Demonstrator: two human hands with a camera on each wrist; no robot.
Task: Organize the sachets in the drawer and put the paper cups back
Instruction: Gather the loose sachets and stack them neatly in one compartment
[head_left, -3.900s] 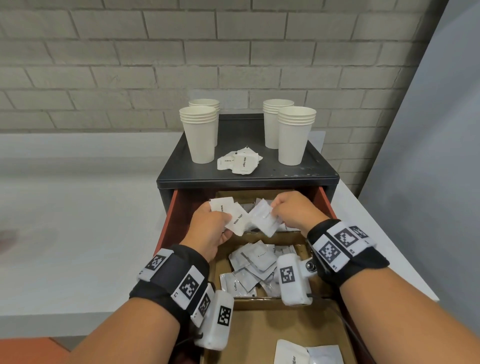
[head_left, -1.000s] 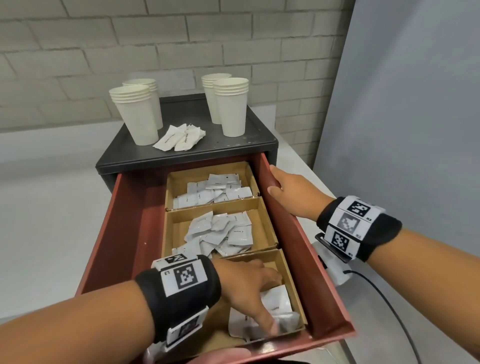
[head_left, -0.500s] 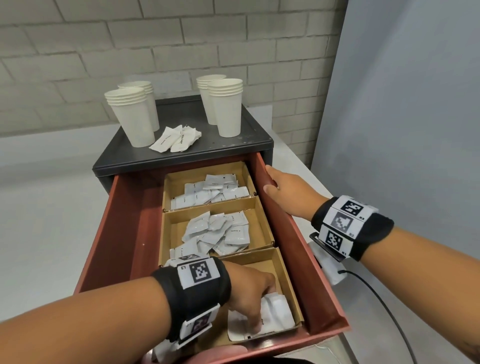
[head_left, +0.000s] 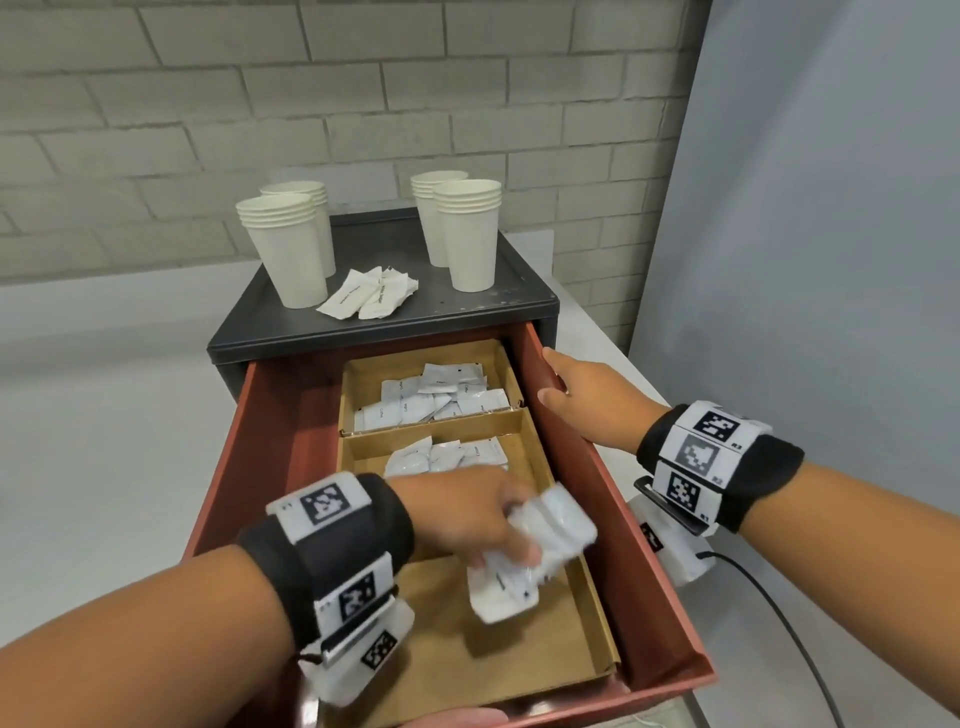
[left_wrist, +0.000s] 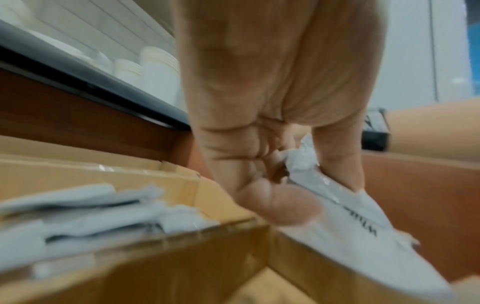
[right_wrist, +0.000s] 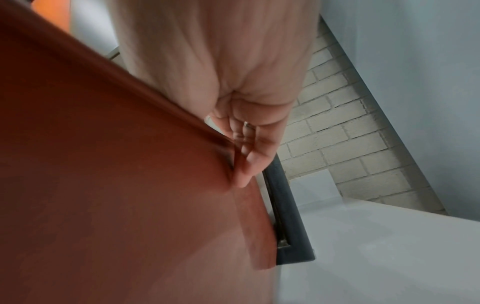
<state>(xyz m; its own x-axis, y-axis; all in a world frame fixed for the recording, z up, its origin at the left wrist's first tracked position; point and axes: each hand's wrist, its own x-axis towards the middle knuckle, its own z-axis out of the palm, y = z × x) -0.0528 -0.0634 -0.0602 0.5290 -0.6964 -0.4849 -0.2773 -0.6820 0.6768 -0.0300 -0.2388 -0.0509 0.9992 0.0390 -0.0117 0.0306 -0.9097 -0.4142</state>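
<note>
Left hand (head_left: 467, 512): pinches bundle of white paper sachets (head_left: 524, 551) above red drawer (head_left: 649, 597).
Right hand (head_left: 589, 402): fingers relaxed, rests on drawer's side wall.

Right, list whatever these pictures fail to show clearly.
- Count of the white sachets gripped by the left hand: motion blur, head view.
- Their print: mostly hidden by the thumb, left wrist view.
- Middle cardboard compartment: partly hidden behind that hand.
- Right hand fingertips: hidden behind the red drawer wall.

You've got a pale brick wall (head_left: 363, 104) behind, a grey panel (head_left: 831, 208) rising on your right.
</note>
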